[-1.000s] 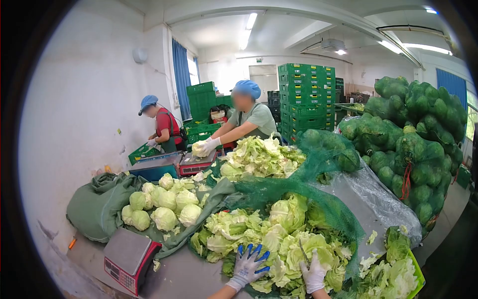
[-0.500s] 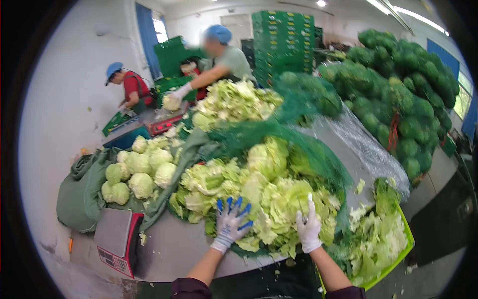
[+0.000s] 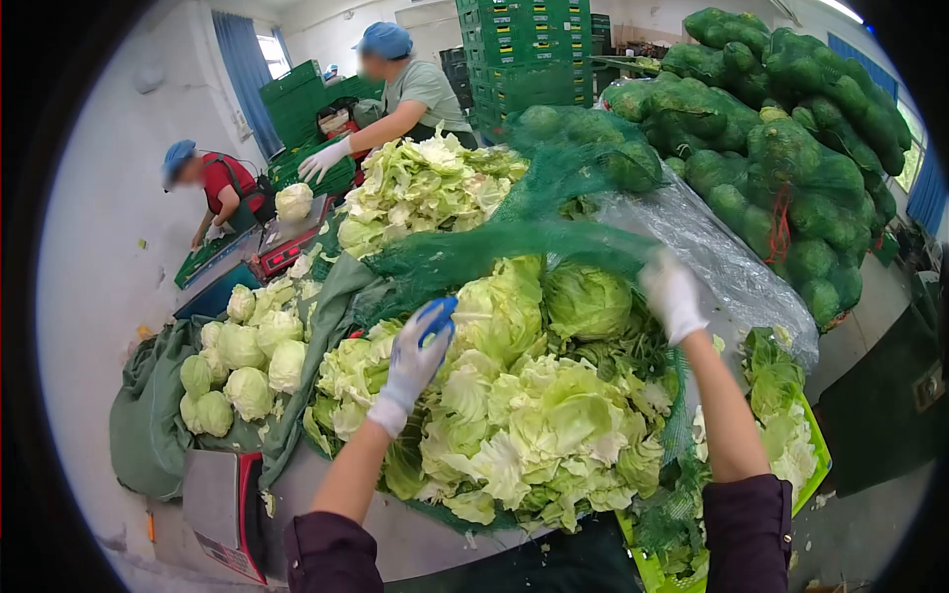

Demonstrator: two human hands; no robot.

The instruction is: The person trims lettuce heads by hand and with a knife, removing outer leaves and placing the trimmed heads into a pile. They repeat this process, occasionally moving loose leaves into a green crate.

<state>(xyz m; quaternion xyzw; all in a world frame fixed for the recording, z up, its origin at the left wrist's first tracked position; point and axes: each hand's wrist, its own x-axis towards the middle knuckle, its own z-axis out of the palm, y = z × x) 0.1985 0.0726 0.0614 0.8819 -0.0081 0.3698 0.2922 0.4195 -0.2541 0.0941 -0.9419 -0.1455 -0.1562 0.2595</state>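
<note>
Gloved fingers are hooking into green mesh netting (image 3: 514,252) as both hands are reaching over the leaf pile: the left hand (image 3: 415,351) is closing on the netting's near left edge, the right hand (image 3: 674,295) is gripping it farther right. Between them a whole cabbage (image 3: 588,299) is sitting, probably heavy, firm and slick-leaved, best cupped from underneath. Loose cabbage leaves (image 3: 534,435) are crowding the near table edge; a scale (image 3: 222,504) is at near left, a green crate (image 3: 791,465) at right, leaving little open room.
</note>
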